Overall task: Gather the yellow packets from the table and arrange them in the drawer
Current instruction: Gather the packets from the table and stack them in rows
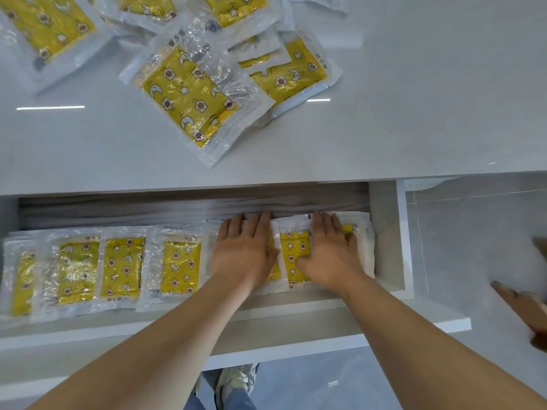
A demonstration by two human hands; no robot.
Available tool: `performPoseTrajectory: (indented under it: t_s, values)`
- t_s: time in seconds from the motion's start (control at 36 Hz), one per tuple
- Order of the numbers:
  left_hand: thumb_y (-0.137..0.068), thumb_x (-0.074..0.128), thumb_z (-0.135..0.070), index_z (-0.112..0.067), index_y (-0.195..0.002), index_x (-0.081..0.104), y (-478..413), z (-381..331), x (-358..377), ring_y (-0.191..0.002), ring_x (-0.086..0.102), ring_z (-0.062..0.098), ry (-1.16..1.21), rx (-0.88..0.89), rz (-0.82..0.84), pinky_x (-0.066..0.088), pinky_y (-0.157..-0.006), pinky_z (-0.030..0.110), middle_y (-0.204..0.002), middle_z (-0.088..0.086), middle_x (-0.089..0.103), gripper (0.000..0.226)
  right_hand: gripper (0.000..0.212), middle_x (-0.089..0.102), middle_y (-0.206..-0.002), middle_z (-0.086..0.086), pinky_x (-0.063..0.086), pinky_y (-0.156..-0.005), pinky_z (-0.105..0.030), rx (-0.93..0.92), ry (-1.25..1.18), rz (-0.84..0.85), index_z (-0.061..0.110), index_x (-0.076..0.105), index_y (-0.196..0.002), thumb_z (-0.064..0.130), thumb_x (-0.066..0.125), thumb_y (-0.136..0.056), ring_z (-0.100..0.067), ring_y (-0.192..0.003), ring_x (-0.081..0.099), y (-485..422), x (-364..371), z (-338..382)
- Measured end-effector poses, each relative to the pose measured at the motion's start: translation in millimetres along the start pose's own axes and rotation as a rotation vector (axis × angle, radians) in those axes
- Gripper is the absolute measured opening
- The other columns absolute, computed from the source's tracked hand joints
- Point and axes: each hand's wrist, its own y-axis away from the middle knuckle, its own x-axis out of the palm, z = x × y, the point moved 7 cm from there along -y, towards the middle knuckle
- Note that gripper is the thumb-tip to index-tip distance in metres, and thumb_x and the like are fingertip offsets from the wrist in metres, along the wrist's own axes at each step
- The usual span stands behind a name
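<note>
My left hand (245,255) and right hand (331,255) lie flat, fingers straight, pressing the clear-plastic yellow star-print packets (296,255) at the right end of the open white drawer (384,232) — light, floppy, slippery, I reckon; best pinched by a sealed edge. About seven in the drawer — at least five on the glossy white bench (414,113) beyond it.

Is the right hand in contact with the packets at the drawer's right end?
Touching. The head view shows the right hand lying flat, fingers straight, on the rightmost packets in the drawer, covering part of their yellow print.
</note>
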Motion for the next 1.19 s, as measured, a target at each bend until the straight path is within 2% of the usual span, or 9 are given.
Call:
performPoseTrajectory:
  t_s: [0.14, 0.22, 0.36, 0.47, 0.53, 0.67, 0.78, 0.92, 1.19]
  values:
    - [-0.097, 0.033, -0.043, -0.02, -0.15, -0.003, 6.2, 1.7, -6.2, -0.146, -0.004, 0.029, 0.025, -0.036, 0.004, -0.005, -0.116, 0.041, -0.159, 0.0, 0.0, 0.068, 0.087, -0.01, -0.159, -0.007, 0.002, -0.118, -0.047, 0.079, -0.134, -0.065, 0.014, -0.008, -0.15, 0.036, 0.051, -0.09, -0.027, -0.146, -0.01, 13.7, 0.0, 15.5]
    - [-0.096, 0.04, -0.039, -0.019, -0.15, 0.002, 21.1, 5.6, -20.2, -0.146, -0.002, 0.028, 0.047, -0.034, -0.039, -0.001, -0.117, 0.042, -0.158, 0.002, 0.004, 0.069, 0.081, -0.005, -0.159, -0.004, 0.003, -0.116, -0.05, 0.107, -0.205, -0.104, 0.02, 0.001, -0.151, 0.036, 0.051, -0.089, -0.027, -0.146, -0.005, 29.5, -6.6, 27.6]
    - [-0.086, 0.058, -0.021, -0.01, -0.136, 0.045, 59.2, 18.6, -57.3, -0.129, 0.042, 0.029, 0.189, 0.047, -0.262, 0.037, -0.105, 0.04, -0.136, 0.008, 0.05, 0.053, 0.068, 0.009, -0.158, 0.002, 0.005, -0.116, -0.052, 0.119, -0.309, -0.164, 0.024, 0.018, -0.148, 0.037, 0.049, -0.089, -0.022, -0.145, 0.008, 71.0, -27.5, 56.8]
    - [-0.069, 0.075, -0.005, -0.003, -0.115, 0.062, 96.2, 31.8, -102.4, -0.104, 0.062, 0.035, 0.251, 0.058, -0.406, 0.052, -0.083, 0.046, -0.113, 0.014, 0.065, 0.048, 0.06, 0.012, -0.157, 0.006, 0.005, -0.117, -0.049, 0.072, -0.366, -0.219, 0.028, 0.024, -0.145, 0.045, 0.044, -0.092, -0.019, -0.145, 0.008, 110.1, -53.2, 87.0]
    - [-0.066, 0.078, -0.002, -0.001, -0.111, 0.064, 116.1, 39.6, -130.9, -0.098, 0.065, 0.036, 0.27, 0.031, -0.485, 0.053, -0.077, 0.045, -0.108, 0.015, 0.067, 0.047, 0.059, 0.009, -0.157, 0.007, 0.003, -0.117, -0.047, 0.04, -0.373, -0.24, 0.03, 0.023, -0.145, 0.041, 0.045, -0.092, -0.016, -0.145, 0.006, 129.5, -68.6, 103.1]
    - [-0.07, 0.074, -0.003, -0.004, -0.115, 0.063, 156.8, 55.6, -201.1, -0.102, 0.062, 0.037, 0.27, -0.01, -0.595, 0.051, -0.08, 0.046, -0.112, 0.014, 0.066, 0.046, 0.06, 0.007, -0.157, 0.006, 0.0, -0.117, -0.047, -0.06, -0.374, -0.31, 0.03, 0.022, -0.146, 0.036, 0.047, -0.091, -0.015, -0.145, 0.002, 178.7, -122.2, 144.0]
    - [-0.057, 0.084, -0.005, -0.005, -0.106, 0.067, 188.0, 65.7, -258.4, -0.087, 0.068, 0.035, 0.159, 0.002, -0.639, 0.055, -0.065, 0.044, -0.101, 0.011, 0.069, 0.052, 0.06, 0.005, -0.157, 0.006, -0.003, -0.116, -0.048, -0.141, -0.323, -0.385, 0.029, 0.02, -0.146, 0.034, 0.045, -0.092, -0.016, -0.145, 0.0, 218.4, -168.3, 177.1]
    - [-0.049, 0.089, -0.011, -0.008, -0.101, 0.068, 230.9, 90.0, -326.4, -0.079, 0.069, 0.031, 0.068, -0.008, -0.718, 0.056, -0.058, 0.04, -0.094, 0.008, 0.07, 0.056, 0.061, 0.0, -0.158, 0.005, -0.005, -0.116, -0.048, -0.232, -0.26, -0.441, 0.027, 0.018, -0.147, 0.036, 0.043, -0.092, -0.017, -0.145, -0.004, 268.0, -216.8, 223.9]
    - [-0.052, 0.087, -0.018, -0.012, -0.101, 0.068, 295.1, 192.4, -431.0, -0.078, 0.069, 0.029, 0.023, -0.102, -0.866, 0.054, -0.058, 0.039, -0.091, 0.005, 0.07, 0.052, 0.058, 0.005, -0.157, 0.004, -0.002, -0.115, -0.05, -0.38, -0.155, -0.531, 0.027, 0.022, -0.145, 0.036, 0.043, -0.092, -0.02, -0.145, -0.001, 333.7, -274.2, 360.4]
